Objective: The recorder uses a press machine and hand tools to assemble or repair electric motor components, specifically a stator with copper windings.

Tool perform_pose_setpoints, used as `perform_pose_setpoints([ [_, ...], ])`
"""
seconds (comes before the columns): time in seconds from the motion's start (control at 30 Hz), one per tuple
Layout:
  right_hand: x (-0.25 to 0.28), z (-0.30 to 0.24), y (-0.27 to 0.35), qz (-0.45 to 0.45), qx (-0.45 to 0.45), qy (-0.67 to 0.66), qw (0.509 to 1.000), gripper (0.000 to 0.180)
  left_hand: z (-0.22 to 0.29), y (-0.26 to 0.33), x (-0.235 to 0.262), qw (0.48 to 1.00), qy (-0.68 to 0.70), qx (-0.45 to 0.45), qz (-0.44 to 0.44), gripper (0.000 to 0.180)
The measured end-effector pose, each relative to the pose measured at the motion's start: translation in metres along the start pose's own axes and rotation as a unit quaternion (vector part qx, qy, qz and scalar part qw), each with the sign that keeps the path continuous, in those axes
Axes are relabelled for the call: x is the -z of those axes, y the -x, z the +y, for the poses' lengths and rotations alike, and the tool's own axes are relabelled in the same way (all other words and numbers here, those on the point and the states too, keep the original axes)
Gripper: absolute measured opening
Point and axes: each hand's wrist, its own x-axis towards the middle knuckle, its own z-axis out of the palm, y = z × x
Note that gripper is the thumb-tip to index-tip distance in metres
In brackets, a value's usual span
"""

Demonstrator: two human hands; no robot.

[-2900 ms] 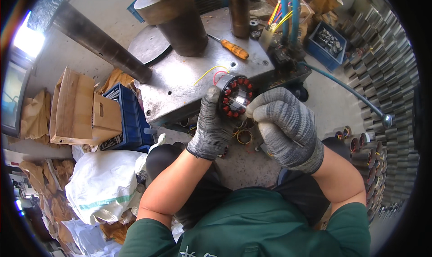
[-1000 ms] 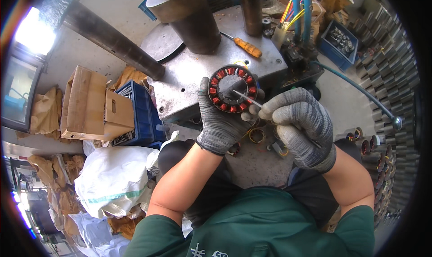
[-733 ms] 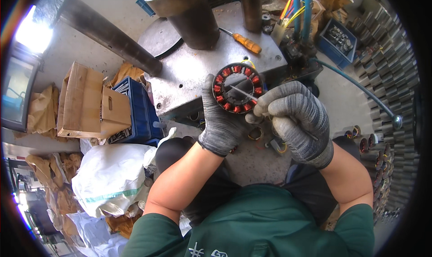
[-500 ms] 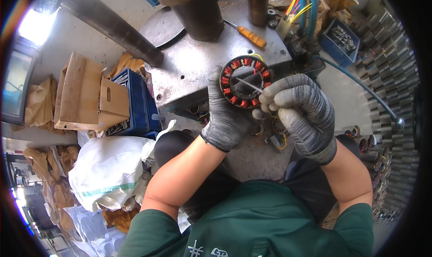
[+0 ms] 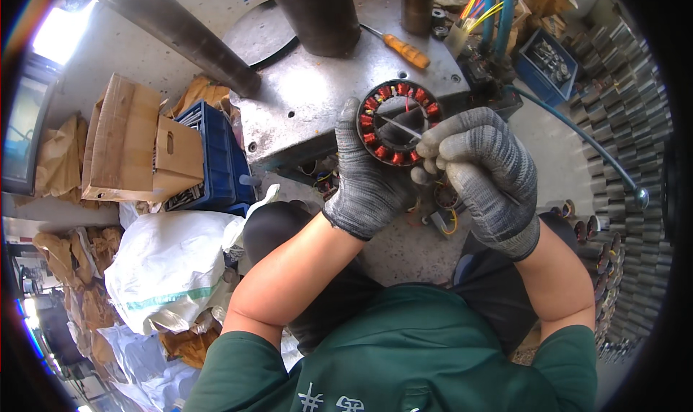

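Observation:
My left hand (image 5: pixel 364 184), in a grey knit glove, is closed round the left and lower side of a motor stator (image 5: pixel 380 152). This is a dark ring with red copper coils set all round it, tilted toward me above the near edge of the metal press table. My right hand (image 5: pixel 491 181), gloved alike, pinches a thin metal rod (image 5: pixel 402 128). The rod's far end lies across the ring's opening, near the coils on the left side. Whether the tip touches a coil is too small to tell. Part of the stator's lower edge is hidden by my fingers.
A screwdriver (image 5: pixel 406 51) with a wooden handle lies on the press table (image 5: pixel 281 127), beside thick steel columns (image 5: pixel 317 22). Left are a cardboard box (image 5: pixel 123 137), a blue crate (image 5: pixel 220 159) and a white sack (image 5: pixel 170 267). Right are a blue parts bin (image 5: pixel 546 65) and stacked metal cores (image 5: pixel 621 123).
The stator has turned in my left hand, its yellow wire bits now showing at the upper left. It sits slightly higher and further right. The rod stays pinched in my right hand.

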Motion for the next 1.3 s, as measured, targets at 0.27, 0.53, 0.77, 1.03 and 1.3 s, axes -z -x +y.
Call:
perform_pose_setpoints([
  [0.27,0.003,0.000,-0.004,0.003,0.042,0.133,0.990,0.012,-0.003,0.006,0.000,0.988,-0.127,-0.088,-0.003,0.096],
  [0.53,0.005,-0.007,0.006,0.010,0.059,0.006,0.998,0.014,0.008,-0.004,-0.005,0.998,0.055,0.001,0.013,0.098],
  [0.77,0.028,-0.018,0.001,0.033,0.068,-0.018,0.997,0.013,0.017,-0.005,0.013,0.987,0.084,0.076,-0.116,0.104],
  [1.03,0.038,-0.023,0.004,0.042,0.039,-0.019,0.998,0.016,0.016,-0.008,0.015,0.994,0.026,0.037,-0.096,0.106],
  [1.3,0.036,-0.029,0.001,0.046,-0.017,0.014,0.999,0.014,0.008,-0.008,0.009,0.998,-0.064,-0.012,-0.023,0.101],
])
